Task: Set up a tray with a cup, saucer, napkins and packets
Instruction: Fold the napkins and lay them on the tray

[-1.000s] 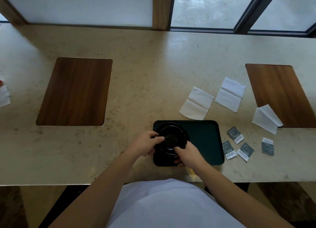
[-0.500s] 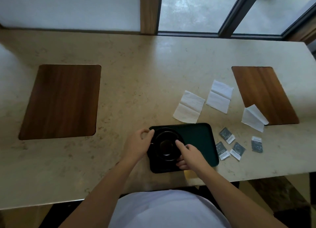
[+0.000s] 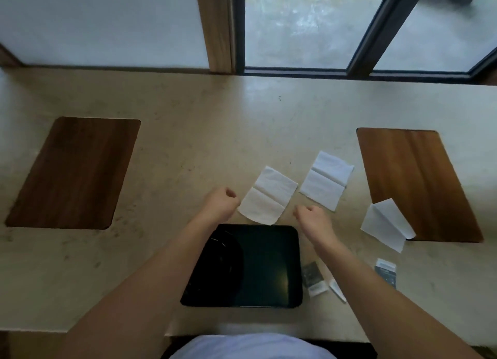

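A dark tray (image 3: 269,267) lies at the table's near edge. On its left part sits a black saucer with a cup (image 3: 224,261), blurred and partly covered by my left forearm. Beyond the tray lies a white napkin (image 3: 269,194) flat on the table. My left hand (image 3: 223,202) hovers at its left edge and my right hand (image 3: 312,218) at its right edge, both with fingers curled in and nothing in them. A second napkin (image 3: 326,181) and a half-folded third one (image 3: 384,224) lie to the right. Small dark packets (image 3: 312,275) lie right of the tray, one (image 3: 386,272) farther out.
Two wooden inlays are set into the stone table, one at the left (image 3: 72,173) and one at the right (image 3: 414,181). The third napkin overlaps the right inlay's near corner. A window and a wooden post run along the far edge.
Both hands have let go of the saucer and cup on the tray and moved forward to either side of the nearest napkin. The camera view has shifted and tilted.
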